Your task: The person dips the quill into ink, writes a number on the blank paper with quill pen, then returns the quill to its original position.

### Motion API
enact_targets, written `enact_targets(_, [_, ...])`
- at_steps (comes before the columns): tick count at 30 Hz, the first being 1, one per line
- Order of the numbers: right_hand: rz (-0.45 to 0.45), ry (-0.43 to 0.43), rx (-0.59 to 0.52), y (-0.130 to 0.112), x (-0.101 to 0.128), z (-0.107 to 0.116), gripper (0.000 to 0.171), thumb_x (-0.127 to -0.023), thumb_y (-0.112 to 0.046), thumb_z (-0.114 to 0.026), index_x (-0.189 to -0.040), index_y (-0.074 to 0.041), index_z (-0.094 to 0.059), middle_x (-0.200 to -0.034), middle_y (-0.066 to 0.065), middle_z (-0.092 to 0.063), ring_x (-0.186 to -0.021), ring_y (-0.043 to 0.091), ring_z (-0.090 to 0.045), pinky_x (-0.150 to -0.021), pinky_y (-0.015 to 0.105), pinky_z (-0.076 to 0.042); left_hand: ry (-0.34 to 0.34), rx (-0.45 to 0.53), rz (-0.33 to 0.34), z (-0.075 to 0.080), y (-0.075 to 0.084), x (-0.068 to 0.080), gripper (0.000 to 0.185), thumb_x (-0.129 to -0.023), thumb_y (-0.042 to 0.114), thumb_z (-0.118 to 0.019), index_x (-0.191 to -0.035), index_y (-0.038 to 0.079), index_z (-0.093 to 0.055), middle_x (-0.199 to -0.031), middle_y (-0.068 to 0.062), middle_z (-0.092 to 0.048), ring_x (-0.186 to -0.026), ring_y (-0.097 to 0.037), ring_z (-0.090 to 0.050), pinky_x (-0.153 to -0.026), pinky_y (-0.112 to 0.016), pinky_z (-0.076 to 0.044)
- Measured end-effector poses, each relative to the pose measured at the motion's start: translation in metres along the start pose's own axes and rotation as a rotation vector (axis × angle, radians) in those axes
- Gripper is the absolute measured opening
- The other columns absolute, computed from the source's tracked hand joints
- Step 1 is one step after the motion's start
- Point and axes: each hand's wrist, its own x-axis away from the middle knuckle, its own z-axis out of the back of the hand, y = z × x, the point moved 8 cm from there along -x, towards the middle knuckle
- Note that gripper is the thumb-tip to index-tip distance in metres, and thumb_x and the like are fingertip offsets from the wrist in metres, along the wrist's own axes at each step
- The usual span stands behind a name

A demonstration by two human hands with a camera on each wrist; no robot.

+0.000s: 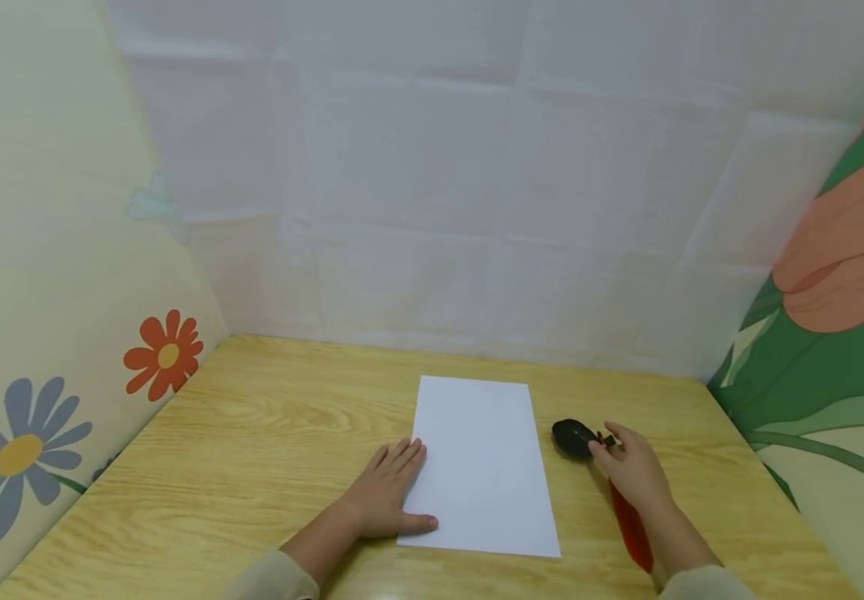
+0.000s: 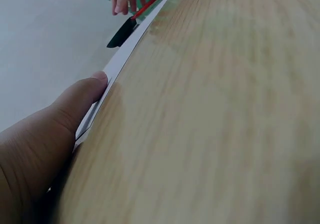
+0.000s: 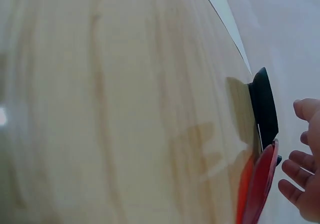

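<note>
A thin white rectangular paper sheet [image 1: 482,465] lay flat on the wooden table [image 1: 252,450]; light and floppy, probably best lifted by an edge. The left hand [image 1: 387,496] pressed its left edge, fingers straight. Right of the sheet, the right hand [image 1: 636,471] hovered, fingers loose, over a black-and-red tool [image 1: 604,475]

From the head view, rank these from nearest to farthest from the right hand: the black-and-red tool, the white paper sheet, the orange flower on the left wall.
1. Black-and-red tool: at the fingertips of the right hand.
2. White paper sheet: just left of that hand, mid-table.
3. Orange flower: far left, on the wall by the table's back corner.
</note>
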Motion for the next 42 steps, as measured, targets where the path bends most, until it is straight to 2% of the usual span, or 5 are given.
enact_targets(6, [-0.036,0.007,-0.035,0.011,-0.002,0.0,0.066,-0.098,-0.04,-0.057,-0.146,0.002,-0.039,-0.14,0.031,-0.046,-0.12,0.046,-0.054,-0.093,0.055,-0.05,-0.011,-0.01,0.016,0.0,-0.001,0.0,0.108,-0.081,0.074,-0.055,-0.155,0.002,-0.022,-0.163,-0.013,-0.022,-0.153,-0.03,-0.016,-0.123,-0.054,-0.012])
enact_targets(13, [-0.052,0.03,-0.085,0.019,-0.003,0.002,0.063,-0.095,-0.037,-0.063,-0.14,0.003,-0.047,-0.13,0.03,-0.054,-0.113,0.041,-0.059,-0.085,0.043,-0.055,0.009,-0.008,0.01,0.0,-0.002,0.0,0.109,-0.081,0.075,-0.055,-0.154,0.001,-0.024,-0.163,-0.014,-0.023,-0.152,-0.031,-0.017,-0.122,-0.055,-0.013])
enact_targets(19, [-0.071,0.043,-0.084,0.027,-0.005,0.001,0.057,-0.092,-0.036,-0.067,-0.134,0.001,-0.054,-0.115,0.022,-0.062,-0.103,0.032,-0.061,-0.074,0.03,-0.05,0.011,-0.01,0.009,0.0,-0.002,0.001,0.108,-0.081,0.075,-0.055,-0.154,0.001,-0.024,-0.163,-0.014,-0.023,-0.152,-0.032,-0.018,-0.122,-0.055,-0.013])
enact_targets(32, [-0.092,0.048,-0.055,0.027,-0.003,0.0,0.052,-0.09,-0.035,-0.068,-0.128,0.0,-0.059,-0.107,0.018,-0.066,-0.093,0.026,-0.062,-0.071,0.028,-0.046,0.002,-0.016,0.012,0.001,-0.001,0.0,0.108,-0.081,0.074,-0.055,-0.155,0.002,-0.024,-0.163,-0.013,-0.023,-0.152,-0.03,-0.017,-0.123,-0.054,-0.013])
enact_targets(42, [-0.121,0.056,-0.047,0.03,-0.003,0.0,0.047,-0.091,-0.032,-0.066,-0.127,0.0,-0.06,-0.089,0.009,-0.062,-0.075,0.018,-0.052,-0.062,0.027,-0.04,-0.008,-0.016,0.016,0.0,-0.001,0.0,0.108,-0.081,0.075,-0.054,-0.155,0.003,-0.023,-0.163,-0.013,-0.022,-0.153,-0.03,-0.016,-0.123,-0.054,-0.012])
